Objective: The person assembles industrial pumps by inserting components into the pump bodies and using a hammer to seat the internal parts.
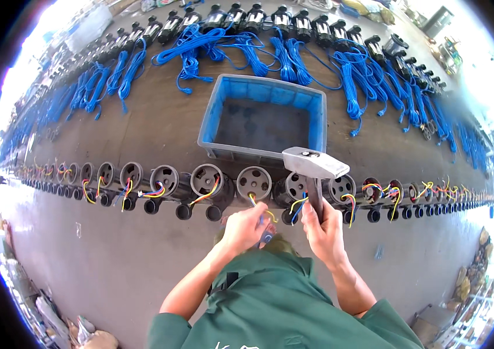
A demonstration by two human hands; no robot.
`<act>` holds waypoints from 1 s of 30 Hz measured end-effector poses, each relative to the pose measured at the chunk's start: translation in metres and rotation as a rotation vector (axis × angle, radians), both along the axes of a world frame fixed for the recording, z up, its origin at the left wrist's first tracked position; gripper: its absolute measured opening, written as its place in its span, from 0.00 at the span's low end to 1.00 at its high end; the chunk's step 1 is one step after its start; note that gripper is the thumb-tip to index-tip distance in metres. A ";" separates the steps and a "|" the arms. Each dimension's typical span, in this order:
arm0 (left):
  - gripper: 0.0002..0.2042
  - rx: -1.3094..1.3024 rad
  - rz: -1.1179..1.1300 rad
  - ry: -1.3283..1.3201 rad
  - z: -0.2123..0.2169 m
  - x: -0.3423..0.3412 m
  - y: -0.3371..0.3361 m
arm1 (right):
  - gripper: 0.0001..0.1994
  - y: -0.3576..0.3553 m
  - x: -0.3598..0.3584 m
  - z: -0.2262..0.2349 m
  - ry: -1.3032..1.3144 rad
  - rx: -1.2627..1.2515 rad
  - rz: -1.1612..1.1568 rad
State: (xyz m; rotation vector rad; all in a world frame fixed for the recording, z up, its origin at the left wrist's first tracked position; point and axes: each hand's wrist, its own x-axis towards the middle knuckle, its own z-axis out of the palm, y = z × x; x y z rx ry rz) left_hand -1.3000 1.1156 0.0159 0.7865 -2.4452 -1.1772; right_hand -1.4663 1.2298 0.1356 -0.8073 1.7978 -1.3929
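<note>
I have the right hand (324, 225) wrapped tight round the handle of a hammer (315, 163), whose grey head stands raised just above that hand, over the row of motors. The left hand (246, 225) is closed in a pinch on something small and bluish; I cannot tell what it is, only that it sits at the fingertips beside the yellow wires (260, 206) coming out of the motor (254, 184) straight ahead of it.

My reading is that this is the seating step: a small part held at the motor's face with the left hand, the hammer poised to tap it home. The next move, as I judge it, calls for a short, square blow with the left fingers kept clear of the head and the wires kept out from under it.

The motor is a round grey housing lying on its side, its end face turned toward me with a dark central hole and a few openings round it. It lies in a long line of like units running off to either side of the hands. Beyond the hands a blue bin (262, 119) rests on the surface, and farther still lie coils of blue cable (247, 52).
</note>
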 end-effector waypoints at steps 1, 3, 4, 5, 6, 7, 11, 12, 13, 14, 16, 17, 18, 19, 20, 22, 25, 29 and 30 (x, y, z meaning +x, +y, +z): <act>0.07 -0.133 -0.070 -0.037 -0.004 0.004 0.001 | 0.14 -0.001 -0.003 -0.008 -0.018 0.001 0.021; 0.08 -0.171 -0.117 -0.003 -0.022 0.010 0.000 | 0.16 -0.005 0.002 -0.015 -0.109 -0.024 0.049; 0.09 -0.190 -0.142 0.015 -0.033 0.014 -0.002 | 0.16 -0.007 0.008 -0.022 -0.159 -0.051 0.071; 0.11 -0.215 -0.166 -0.001 -0.045 0.018 -0.004 | 0.16 -0.012 0.014 -0.027 -0.177 -0.029 0.065; 0.12 -0.281 -0.158 0.015 -0.042 0.016 -0.004 | 0.17 -0.016 0.017 -0.033 -0.187 -0.002 0.056; 0.14 -0.348 -0.150 0.031 -0.038 0.014 -0.005 | 0.17 -0.020 0.017 -0.051 -0.061 0.004 0.074; 0.19 -0.365 -0.138 0.137 -0.038 0.007 -0.003 | 0.21 -0.024 0.022 -0.082 0.290 0.262 0.178; 0.20 -0.371 -0.152 0.141 -0.038 0.009 -0.006 | 0.20 -0.024 0.022 -0.082 0.260 0.302 0.178; 0.21 -0.377 -0.166 0.146 -0.038 0.011 -0.010 | 0.19 -0.026 0.021 -0.079 0.231 0.342 0.177; 0.22 -0.372 -0.160 0.147 -0.039 0.015 -0.009 | 0.19 -0.027 0.022 -0.076 0.205 0.393 0.195; 0.26 -0.328 -0.130 0.175 -0.043 0.021 -0.011 | 0.18 -0.035 0.028 -0.051 0.254 0.337 0.186; 0.25 -0.316 -0.133 0.202 -0.043 0.021 -0.010 | 0.19 -0.035 0.027 -0.035 0.259 0.346 0.149; 0.25 -0.305 -0.132 0.213 -0.045 0.024 -0.008 | 0.20 -0.035 0.029 -0.029 0.251 0.353 0.120; 0.25 -0.301 -0.123 0.238 -0.048 0.024 -0.008 | 0.19 -0.033 0.026 -0.034 0.255 0.288 0.121; 0.24 -0.302 -0.128 0.244 -0.052 0.023 -0.008 | 0.20 -0.030 0.026 -0.051 0.361 0.293 0.123; 0.24 -0.309 -0.140 0.257 -0.058 0.019 -0.008 | 0.20 -0.025 0.023 -0.099 0.573 0.295 0.124; 0.23 -0.298 -0.175 0.286 -0.064 0.022 -0.013 | 0.25 -0.037 0.015 -0.089 0.253 0.454 0.179; 0.23 -0.288 -0.181 0.270 -0.069 0.025 -0.020 | 0.23 -0.054 0.023 -0.016 0.120 0.452 0.157; 0.22 -0.281 -0.178 0.277 -0.069 0.026 -0.020 | 0.23 -0.053 0.027 -0.006 0.028 0.403 0.131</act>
